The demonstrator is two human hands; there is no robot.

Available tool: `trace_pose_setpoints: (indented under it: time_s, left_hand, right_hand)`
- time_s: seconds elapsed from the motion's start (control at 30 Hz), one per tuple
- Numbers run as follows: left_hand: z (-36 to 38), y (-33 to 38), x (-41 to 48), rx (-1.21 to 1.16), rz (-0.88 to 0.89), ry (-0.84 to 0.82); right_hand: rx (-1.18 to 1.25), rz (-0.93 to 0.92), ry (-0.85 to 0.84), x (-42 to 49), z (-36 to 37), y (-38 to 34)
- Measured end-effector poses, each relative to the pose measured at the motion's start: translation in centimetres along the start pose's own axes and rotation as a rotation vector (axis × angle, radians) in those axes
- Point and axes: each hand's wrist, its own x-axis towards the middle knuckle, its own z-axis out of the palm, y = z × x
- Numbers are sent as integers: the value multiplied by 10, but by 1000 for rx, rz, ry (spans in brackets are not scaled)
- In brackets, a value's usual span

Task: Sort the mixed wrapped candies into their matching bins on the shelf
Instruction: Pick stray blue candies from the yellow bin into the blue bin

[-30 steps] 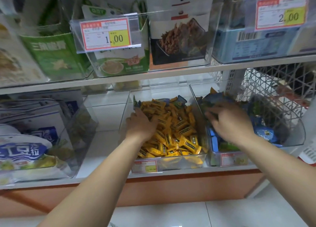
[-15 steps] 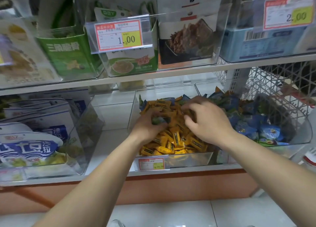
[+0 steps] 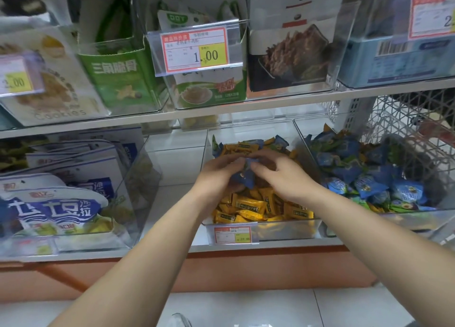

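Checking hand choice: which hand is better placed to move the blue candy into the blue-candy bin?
Right, probably. Both the left hand and right hand pinch the blue candy over the yellow bin; the blue bin stands on the right hand's side.

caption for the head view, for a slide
Left hand and right hand pinch a blue wrapped candy over the clear plastic bin of yellow wrapped candies, beside the clear blue-candy bin.

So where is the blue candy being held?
Head view, centre: the blue candy is held between left hand and right hand over the yellow candy bin, beside the blue candy bin.
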Motion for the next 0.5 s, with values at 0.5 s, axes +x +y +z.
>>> trace_pose_setpoints:
  time_s: [0.5]
  left_hand:
    - [38,8,-18,233,369,61]
  right_hand:
    - [556,267,74,-22,-31,-15]
